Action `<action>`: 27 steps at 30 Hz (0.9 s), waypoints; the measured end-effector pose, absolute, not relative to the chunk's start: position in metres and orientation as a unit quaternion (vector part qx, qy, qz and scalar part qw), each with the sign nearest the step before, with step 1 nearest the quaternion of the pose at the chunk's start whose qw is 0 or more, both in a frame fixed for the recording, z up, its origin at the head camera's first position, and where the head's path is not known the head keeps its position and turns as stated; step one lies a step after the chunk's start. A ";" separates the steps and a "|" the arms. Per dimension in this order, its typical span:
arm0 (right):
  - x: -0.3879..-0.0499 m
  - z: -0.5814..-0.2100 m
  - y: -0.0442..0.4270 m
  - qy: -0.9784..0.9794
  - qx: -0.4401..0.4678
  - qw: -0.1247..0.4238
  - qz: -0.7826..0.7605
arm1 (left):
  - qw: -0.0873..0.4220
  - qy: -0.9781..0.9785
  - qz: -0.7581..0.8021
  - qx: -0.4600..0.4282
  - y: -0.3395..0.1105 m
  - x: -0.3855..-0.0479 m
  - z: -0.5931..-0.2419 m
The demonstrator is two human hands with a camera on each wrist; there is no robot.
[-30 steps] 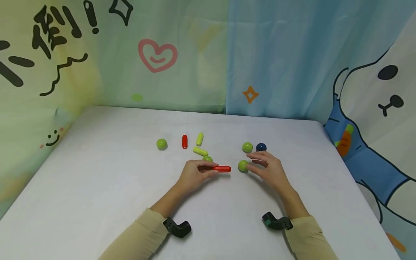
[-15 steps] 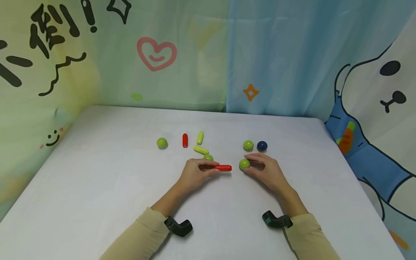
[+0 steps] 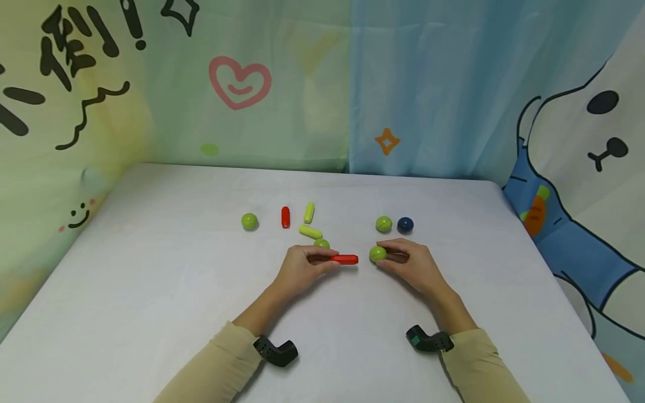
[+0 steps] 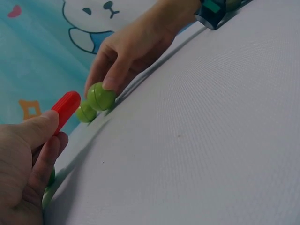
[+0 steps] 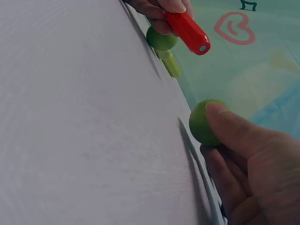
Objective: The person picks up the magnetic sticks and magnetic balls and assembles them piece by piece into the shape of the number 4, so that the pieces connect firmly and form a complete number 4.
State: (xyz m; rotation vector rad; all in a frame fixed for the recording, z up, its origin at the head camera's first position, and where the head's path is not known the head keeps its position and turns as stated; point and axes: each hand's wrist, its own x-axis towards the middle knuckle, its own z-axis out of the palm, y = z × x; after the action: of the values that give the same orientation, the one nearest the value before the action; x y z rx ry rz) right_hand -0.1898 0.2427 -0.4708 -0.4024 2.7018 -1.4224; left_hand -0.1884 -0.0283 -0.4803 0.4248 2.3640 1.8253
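My left hand (image 3: pixel 304 271) pinches a short red stick (image 3: pixel 345 259) between thumb and fingers, its free end aimed right. A small pale disc shows on that end in the right wrist view. My right hand (image 3: pixel 415 266) pinches a green ball (image 3: pixel 378 254) at the table, thumb on its near side; a seam rings the ball in the left wrist view. A small gap separates the stick's end from the ball. Just behind my left fingers lies another green ball (image 3: pixel 321 244), partly hidden. Beyond the right hand sit a seamed green ball (image 3: pixel 384 224) and a dark blue ball (image 3: pixel 405 225).
Toward the back lie two yellow-green sticks (image 3: pixel 309 212), a second red stick (image 3: pixel 285 217) and a green ball (image 3: pixel 249 221) at left. A white cloth covers the table (image 3: pixel 201 313). Printed curtains (image 3: pixel 302 84) hang behind it.
The fingers of my right hand have closed on the green ball from the right. My left hand holds the red stick in nearly the same place.
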 end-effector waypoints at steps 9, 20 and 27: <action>-0.186 -0.457 0.232 0.866 -0.150 0.042 -0.474 | 0.060 0.780 0.606 0.145 -0.029 -0.188 -0.478; -0.179 -0.456 0.226 0.866 -0.168 0.053 -0.468 | 0.047 0.782 0.599 0.164 -0.028 -0.185 -0.485; -0.181 -0.452 0.223 0.866 -0.177 0.051 -0.465 | 0.042 0.780 0.600 0.171 -0.029 -0.188 -0.482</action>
State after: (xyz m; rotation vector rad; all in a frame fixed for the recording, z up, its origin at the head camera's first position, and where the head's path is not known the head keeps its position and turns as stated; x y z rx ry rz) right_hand -0.1814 0.2230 -0.4520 -0.5390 2.6348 -1.4157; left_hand -0.1881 -0.0285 -0.4817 0.5220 2.3879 1.8362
